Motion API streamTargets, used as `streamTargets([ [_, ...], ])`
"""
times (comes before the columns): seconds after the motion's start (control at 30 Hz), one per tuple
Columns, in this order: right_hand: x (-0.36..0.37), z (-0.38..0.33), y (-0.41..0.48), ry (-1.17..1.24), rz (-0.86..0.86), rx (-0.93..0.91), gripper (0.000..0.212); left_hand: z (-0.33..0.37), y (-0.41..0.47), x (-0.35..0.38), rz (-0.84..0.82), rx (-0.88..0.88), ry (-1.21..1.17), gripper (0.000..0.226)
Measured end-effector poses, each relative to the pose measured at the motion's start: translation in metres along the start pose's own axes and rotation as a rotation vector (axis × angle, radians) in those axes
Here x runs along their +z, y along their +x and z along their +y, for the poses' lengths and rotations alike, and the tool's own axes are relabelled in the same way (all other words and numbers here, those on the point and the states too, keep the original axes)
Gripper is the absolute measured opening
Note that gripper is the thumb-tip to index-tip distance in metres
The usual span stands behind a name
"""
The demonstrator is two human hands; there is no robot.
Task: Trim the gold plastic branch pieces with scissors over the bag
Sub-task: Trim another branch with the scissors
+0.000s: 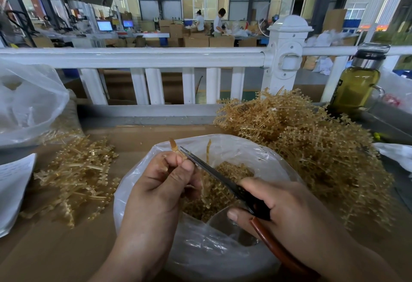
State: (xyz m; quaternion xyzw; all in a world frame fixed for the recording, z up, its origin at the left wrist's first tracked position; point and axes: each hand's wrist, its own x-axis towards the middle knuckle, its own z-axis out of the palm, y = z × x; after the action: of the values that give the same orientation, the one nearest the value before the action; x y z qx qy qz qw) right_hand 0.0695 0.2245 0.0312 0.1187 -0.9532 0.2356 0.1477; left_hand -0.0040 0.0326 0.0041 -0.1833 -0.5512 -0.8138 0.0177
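Currently, your left hand (160, 183) pinches one gold branch piece (175, 148) over the clear bag (223, 255). Your right hand (285, 210) grips the scissors (214, 173), blades nearly together at the stem. Trimmed bits fill the bag. Judged partway: a large untrimmed pile (312, 143) remains at 2 o'clock; a smaller heap (75, 174) lies at 9 o'clock.

Left hand (160, 183) raised, thumb and fingers pinched together, palm turned right; right hand (283, 206) lower, fingers curled closed, knuckles up
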Motion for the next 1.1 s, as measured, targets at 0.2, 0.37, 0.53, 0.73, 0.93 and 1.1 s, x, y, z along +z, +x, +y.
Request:
streamTargets([
  [0.2, 0.000, 0.000, 0.001, 0.008, 0.002, 0.000, 0.047, -0.002, 0.001, -0.002, 0.001, 0.010, 0.022, 0.013],
  [0.37, 0.000, 0.001, 0.000, -0.003, 0.004, -0.001, 0.050, -0.001, 0.000, -0.002, 0.006, 0.000, 0.021, 0.012],
  [0.53, -0.001, -0.002, 0.000, -0.007, 0.004, -0.002, 0.047, 0.002, -0.001, 0.000, 0.015, -0.009, 0.022, 0.018],
  [0.73, -0.002, -0.002, 0.000, -0.031, -0.012, -0.002, 0.043, 0.006, -0.002, 0.003, 0.022, 0.013, 0.041, 0.015],
  [0.93, -0.004, -0.004, 0.000, -0.030, -0.031, 0.015, 0.038, 0.009, -0.003, 0.004, 0.028, 0.011, 0.065, 0.016],
  [1.1, -0.004, -0.005, 0.000, -0.022, -0.041, 0.028, 0.039, 0.008, -0.003, 0.003, 0.020, 0.009, 0.089, 0.015],
])
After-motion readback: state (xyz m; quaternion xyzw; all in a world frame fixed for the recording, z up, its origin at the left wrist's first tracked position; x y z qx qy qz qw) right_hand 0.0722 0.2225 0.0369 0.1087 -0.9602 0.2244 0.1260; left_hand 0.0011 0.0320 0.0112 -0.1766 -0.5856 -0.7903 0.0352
